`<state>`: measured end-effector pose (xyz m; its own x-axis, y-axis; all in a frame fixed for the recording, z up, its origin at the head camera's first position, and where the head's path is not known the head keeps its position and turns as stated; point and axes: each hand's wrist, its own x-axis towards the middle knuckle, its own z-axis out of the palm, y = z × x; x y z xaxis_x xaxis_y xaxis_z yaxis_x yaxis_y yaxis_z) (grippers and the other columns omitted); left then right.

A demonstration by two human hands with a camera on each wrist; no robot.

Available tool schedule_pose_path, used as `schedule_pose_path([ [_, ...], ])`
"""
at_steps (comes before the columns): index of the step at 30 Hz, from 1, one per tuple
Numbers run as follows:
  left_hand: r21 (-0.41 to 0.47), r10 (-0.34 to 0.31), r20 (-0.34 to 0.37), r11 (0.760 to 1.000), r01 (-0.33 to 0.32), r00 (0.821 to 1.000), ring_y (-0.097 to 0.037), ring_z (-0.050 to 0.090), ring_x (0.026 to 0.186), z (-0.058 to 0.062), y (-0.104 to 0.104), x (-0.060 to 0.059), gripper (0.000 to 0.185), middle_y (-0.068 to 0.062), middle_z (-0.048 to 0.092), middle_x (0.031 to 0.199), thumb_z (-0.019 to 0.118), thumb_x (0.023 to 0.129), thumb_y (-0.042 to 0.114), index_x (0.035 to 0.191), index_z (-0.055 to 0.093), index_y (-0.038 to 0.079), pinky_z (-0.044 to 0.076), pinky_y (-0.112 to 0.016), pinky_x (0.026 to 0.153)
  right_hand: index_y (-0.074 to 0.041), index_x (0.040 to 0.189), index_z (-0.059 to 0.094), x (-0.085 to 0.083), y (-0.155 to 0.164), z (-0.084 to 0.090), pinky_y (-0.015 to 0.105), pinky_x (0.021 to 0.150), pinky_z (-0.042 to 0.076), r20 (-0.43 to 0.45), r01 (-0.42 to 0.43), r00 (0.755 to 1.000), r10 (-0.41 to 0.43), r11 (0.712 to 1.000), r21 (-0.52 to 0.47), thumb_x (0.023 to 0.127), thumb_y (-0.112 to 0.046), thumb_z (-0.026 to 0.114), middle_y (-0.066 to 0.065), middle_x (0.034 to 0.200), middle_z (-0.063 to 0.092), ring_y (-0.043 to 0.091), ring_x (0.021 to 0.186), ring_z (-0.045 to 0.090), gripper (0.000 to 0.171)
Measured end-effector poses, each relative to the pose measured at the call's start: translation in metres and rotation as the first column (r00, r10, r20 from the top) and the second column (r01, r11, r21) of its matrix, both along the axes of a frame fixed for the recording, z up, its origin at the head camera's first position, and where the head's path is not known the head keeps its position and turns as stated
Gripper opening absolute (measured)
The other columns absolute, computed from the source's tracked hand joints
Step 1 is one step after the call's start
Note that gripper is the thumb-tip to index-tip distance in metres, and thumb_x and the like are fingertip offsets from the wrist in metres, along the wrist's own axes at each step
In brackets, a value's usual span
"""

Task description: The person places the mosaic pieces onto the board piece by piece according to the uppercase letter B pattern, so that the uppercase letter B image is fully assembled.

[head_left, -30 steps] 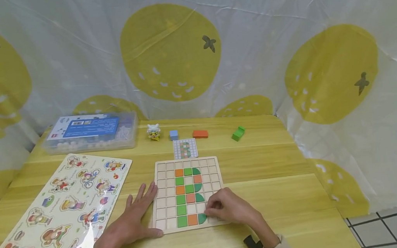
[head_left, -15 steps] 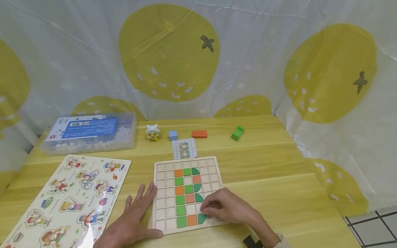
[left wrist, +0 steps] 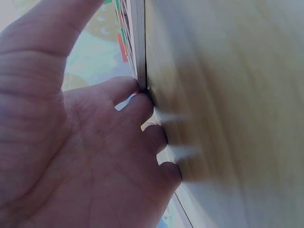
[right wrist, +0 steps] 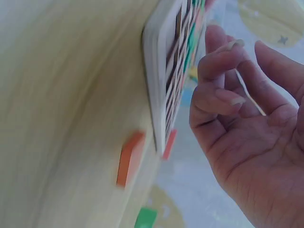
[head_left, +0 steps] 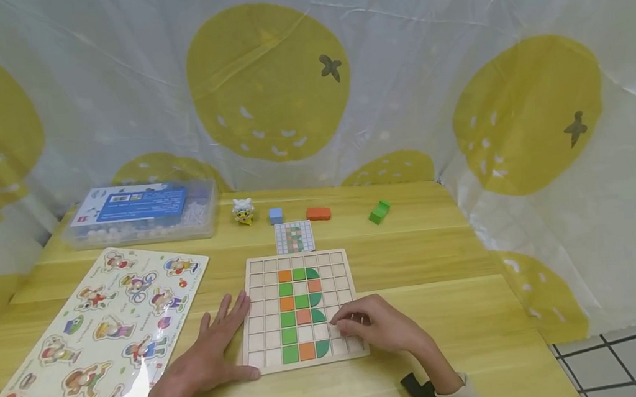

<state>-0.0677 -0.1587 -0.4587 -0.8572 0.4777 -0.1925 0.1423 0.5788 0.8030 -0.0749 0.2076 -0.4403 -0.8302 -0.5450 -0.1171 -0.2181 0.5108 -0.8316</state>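
A wooden grid board [head_left: 258,323] lies flat on the table. Orange squares, green squares and dark green rounded pieces [head_left: 322,348] fill some of its cells. My left hand [head_left: 209,355] rests along the board's left side, fingers spread and their tips against its edge, also in the left wrist view [left wrist: 90,142]. Over the board's lower right part hovers my right hand [head_left: 381,324]. Its fingers are loosely bent, and the right wrist view [right wrist: 256,118] shows the thumb apart from them with no piece between. A small printed pattern card [head_left: 294,237] lies just behind the board.
At left lies a large picture puzzle board [head_left: 99,340]. Behind it sits a clear plastic box [head_left: 140,214]. A small figurine [head_left: 243,211], a blue block [head_left: 276,215], a red block [head_left: 318,213] and a green block [head_left: 379,212] stand along the back. A patterned cloth hangs behind.
My right hand first slid slightly left over the lower cells, then drew back right and up, uncovering the lowest dark green piece. The left hand stays in place.
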Motion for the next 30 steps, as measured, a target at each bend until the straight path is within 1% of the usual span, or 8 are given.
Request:
schedule_pose_path([
  [3, 0.006, -0.002, -0.005, 1.0, 0.002, 1.0, -0.047, -0.011, 0.164, -0.001, -0.001, 0.0, 0.133, -0.018, 0.006, 0.18, 0.1, 0.07, 0.037, 0.172, 0.02, 0.003, -0.019, -0.065, 0.129, -0.007, 0.111, 0.082, 0.001, 0.012, 0.0, 0.021, 0.068, 0.054, -0.067, 0.053, 0.996, -0.052, 0.998, 0.023, 0.103, -0.015, 0.074, -0.005, 0.091, 0.075, 0.006, 0.077, 0.059, 0.013],
  [7, 0.016, -0.002, -0.006, 1.0, 0.002, 1.0, -0.047, -0.01, 0.164, -0.002, 0.0, 0.002, 0.132, -0.016, 0.007, 0.181, 0.099, 0.071, 0.037, 0.171, 0.021, 0.003, -0.019, -0.064, 0.129, -0.003, 0.108, 0.08, 0.004, 0.028, -0.003, 0.023, 0.068, 0.057, -0.143, 0.131, 0.982, -0.125, 0.991, 0.039, 0.097, -0.008, 0.08, -0.006, 0.087, 0.071, 0.006, 0.076, 0.062, 0.012],
  [11, 0.019, -0.001, -0.01, 1.0, 0.001, 1.0, -0.046, -0.01, 0.164, -0.002, -0.001, 0.001, 0.132, -0.016, 0.008, 0.181, 0.1, 0.07, 0.037, 0.171, 0.022, 0.003, -0.019, -0.064, 0.129, -0.001, 0.108, 0.077, 0.008, 0.04, -0.008, 0.023, 0.067, 0.058, -0.165, 0.198, 0.968, -0.187, 0.979, 0.051, 0.091, -0.004, 0.085, -0.002, 0.087, 0.068, 0.007, 0.076, 0.061, 0.019],
  [18, -0.005, 0.001, 0.007, 1.0, -0.001, 1.0, -0.045, -0.011, 0.164, 0.0, -0.003, 0.0, 0.132, -0.014, 0.006, 0.181, 0.099, 0.071, 0.037, 0.172, 0.02, 0.004, -0.019, -0.065, 0.129, 0.002, 0.112, 0.073, 0.008, 0.048, -0.009, 0.022, 0.064, 0.052, -0.216, 0.297, 0.939, -0.268, 0.948, 0.114, 0.085, -0.009, 0.091, 0.005, 0.091, 0.065, 0.01, 0.073, 0.055, 0.034],
  [21, -0.007, -0.005, 0.011, 1.0, 0.005, 1.0, -0.045, -0.011, 0.164, 0.001, -0.002, 0.0, 0.132, -0.014, 0.005, 0.181, 0.099, 0.072, 0.037, 0.172, 0.019, 0.005, -0.019, -0.065, 0.128, 0.001, 0.111, 0.073, 0.006, 0.053, -0.006, 0.023, 0.063, 0.051, -0.189, 0.32, 0.938, -0.292, 0.936, 0.145, 0.084, -0.01, 0.093, 0.005, 0.091, 0.065, 0.011, 0.072, 0.053, 0.035],
  [24, -0.003, -0.009, 0.003, 1.0, 0.009, 1.0, -0.046, -0.011, 0.164, 0.0, -0.002, -0.002, 0.132, -0.015, 0.005, 0.181, 0.099, 0.072, 0.037, 0.172, 0.019, 0.005, -0.019, -0.065, 0.128, -0.003, 0.106, 0.074, 0.006, 0.059, -0.003, 0.024, 0.064, 0.05, -0.161, 0.327, 0.94, -0.301, 0.929, 0.172, 0.081, -0.01, 0.095, 0.004, 0.092, 0.065, 0.014, 0.073, 0.053, 0.034],
  [27, -0.005, -0.01, 0.0, 1.0, 0.01, 1.0, -0.046, -0.011, 0.164, 0.0, -0.002, -0.002, 0.132, -0.015, 0.005, 0.181, 0.099, 0.072, 0.037, 0.172, 0.019, 0.004, -0.019, -0.066, 0.128, -0.006, 0.1, 0.075, 0.007, 0.061, -0.004, 0.023, 0.067, 0.051, -0.143, 0.299, 0.951, -0.275, 0.936, 0.187, 0.079, -0.012, 0.097, 0.002, 0.091, 0.067, 0.015, 0.076, 0.056, 0.031],
  [30, -0.007, -0.01, 0.001, 1.0, 0.01, 1.0, -0.046, -0.011, 0.164, 0.0, -0.002, -0.001, 0.133, -0.015, 0.006, 0.181, 0.099, 0.072, 0.037, 0.172, 0.019, 0.004, -0.019, -0.065, 0.128, -0.007, 0.097, 0.076, 0.008, 0.058, -0.006, 0.022, 0.066, 0.052, -0.138, 0.264, 0.961, -0.241, 0.947, 0.183, 0.082, -0.013, 0.095, 0.0, 0.088, 0.068, 0.011, 0.075, 0.056, 0.026],
])
